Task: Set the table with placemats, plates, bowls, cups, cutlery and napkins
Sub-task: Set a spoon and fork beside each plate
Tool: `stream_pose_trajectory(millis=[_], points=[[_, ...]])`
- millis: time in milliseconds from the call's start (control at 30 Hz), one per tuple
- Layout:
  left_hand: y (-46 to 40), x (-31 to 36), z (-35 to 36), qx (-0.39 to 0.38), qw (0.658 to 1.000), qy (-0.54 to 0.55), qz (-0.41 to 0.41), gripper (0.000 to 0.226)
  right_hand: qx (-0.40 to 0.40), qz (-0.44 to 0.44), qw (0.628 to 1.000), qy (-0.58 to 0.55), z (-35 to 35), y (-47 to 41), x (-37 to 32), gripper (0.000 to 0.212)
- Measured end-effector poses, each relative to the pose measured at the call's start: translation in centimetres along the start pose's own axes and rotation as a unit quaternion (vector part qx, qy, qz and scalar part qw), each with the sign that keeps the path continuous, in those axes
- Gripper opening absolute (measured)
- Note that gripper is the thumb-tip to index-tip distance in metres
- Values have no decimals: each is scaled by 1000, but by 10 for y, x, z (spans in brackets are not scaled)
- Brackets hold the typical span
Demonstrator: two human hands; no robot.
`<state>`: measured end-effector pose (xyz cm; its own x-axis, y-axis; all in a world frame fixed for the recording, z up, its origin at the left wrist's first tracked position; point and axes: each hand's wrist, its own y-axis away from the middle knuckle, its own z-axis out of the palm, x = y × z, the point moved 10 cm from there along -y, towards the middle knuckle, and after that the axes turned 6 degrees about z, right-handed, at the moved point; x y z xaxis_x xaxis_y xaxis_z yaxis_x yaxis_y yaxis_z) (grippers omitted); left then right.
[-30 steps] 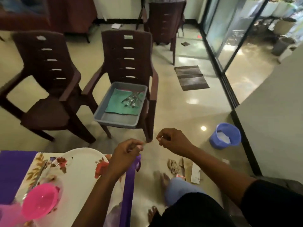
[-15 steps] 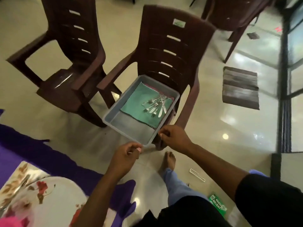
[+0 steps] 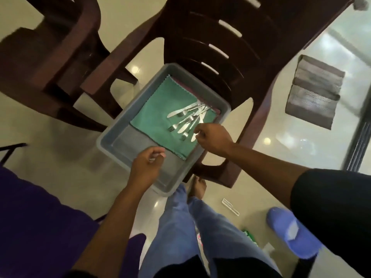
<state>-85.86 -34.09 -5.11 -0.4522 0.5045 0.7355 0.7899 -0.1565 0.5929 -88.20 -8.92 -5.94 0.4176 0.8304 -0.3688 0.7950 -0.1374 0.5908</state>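
A grey tray point(image 3: 112, 137) rests on the seat of a brown plastic chair point(image 3: 230, 57). Inside it lies a green napkin point(image 3: 160, 115), with a darker cloth edge showing under its far side. On the napkin is a loose pile of forks and knives point(image 3: 186, 119). My right hand point(image 3: 212, 138) is at the near edge of the pile, its curled fingertips on the end of a knife point(image 3: 193, 137); whether it grips the knife is unclear. My left hand point(image 3: 147, 164) hovers over the tray's bare near part, fingers curled with nothing in them.
A second brown chair point(image 3: 50, 57) stands to the left. The purple tablecloth point(image 3: 40, 227) fills the lower left. My legs in jeans point(image 3: 180, 227) stand close to the chair. On the floor are a blue bin point(image 3: 291, 235), a grey doormat point(image 3: 313, 93) and a small white strip point(image 3: 230, 206).
I have leaned in over the chair, so the tray looks much closer. Both hands went forward into the tray, the right one reaching the cutlery. The plate and pink bowl are out of view.
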Motion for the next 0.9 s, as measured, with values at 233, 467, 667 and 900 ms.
stream_pose_trajectory(millis=[233,467,667,900], points=[[-110,-14,29,-21,999,-32,-19,21,2,17,998,56,11,-99,18,32],[-160,-51,42,2,996,-45,-75,29,-42,-42,972,228,35,-169,16,33],[-168,-72,56,41,992,-16,-119,28,-60,-113,939,318,44,-188,18,28],[-159,-61,47,184,971,72,-132,27,-35,-205,929,307,30,-186,0,16]])
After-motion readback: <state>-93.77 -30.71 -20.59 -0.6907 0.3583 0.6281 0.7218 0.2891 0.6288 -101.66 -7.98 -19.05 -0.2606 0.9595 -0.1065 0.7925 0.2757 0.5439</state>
